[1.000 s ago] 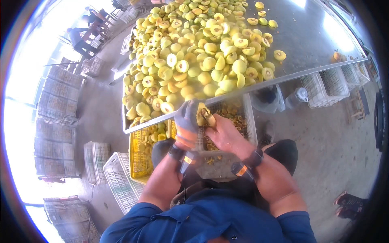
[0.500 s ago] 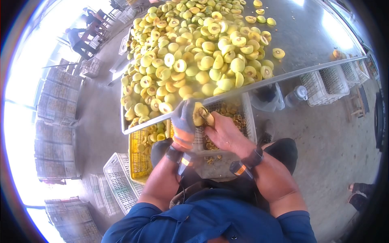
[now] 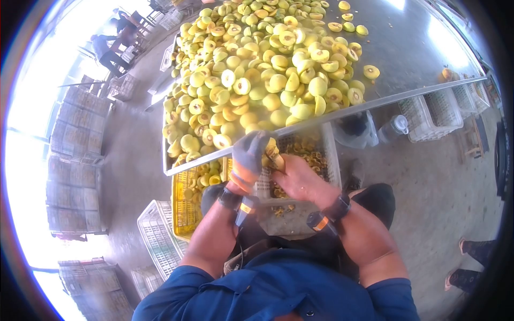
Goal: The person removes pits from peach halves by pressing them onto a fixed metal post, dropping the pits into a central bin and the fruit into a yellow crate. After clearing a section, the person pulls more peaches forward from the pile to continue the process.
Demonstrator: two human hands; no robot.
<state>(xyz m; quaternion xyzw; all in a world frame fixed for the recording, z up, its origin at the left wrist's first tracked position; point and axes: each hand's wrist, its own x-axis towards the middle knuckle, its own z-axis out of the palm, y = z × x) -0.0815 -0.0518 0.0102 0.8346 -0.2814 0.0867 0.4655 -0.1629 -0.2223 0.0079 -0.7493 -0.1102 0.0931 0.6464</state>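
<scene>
My left hand (image 3: 249, 159), in a grey and orange glove, is closed around a yellow peach half (image 3: 272, 144) just off the table's front edge. My bare right hand (image 3: 301, 176) grips a small pitting tool with a short light handle (image 3: 277, 161); its tip meets the fruit, and the blade is hardly visible now. Beyond both hands, a big heap of halved yellow-green peaches (image 3: 262, 80) covers the left of the metal table (image 3: 407, 59). Some halves show brown centres. Below my hands, a pale crate (image 3: 333, 160) holds brownish-yellow scraps.
A yellow crate (image 3: 181, 214) with peach pieces stands by my left knee, a white crate (image 3: 160, 235) beside it. Stacked crates (image 3: 75, 160) line the left. More crates (image 3: 433, 115) and a clear plastic jug (image 3: 395, 127) sit under the table's right. Another person's legs (image 3: 474, 262) show at right.
The peach half has turned in my left glove, so its cut face with the tool's curved blade no longer shows plainly. At right, the other person's legs have moved further into view.
</scene>
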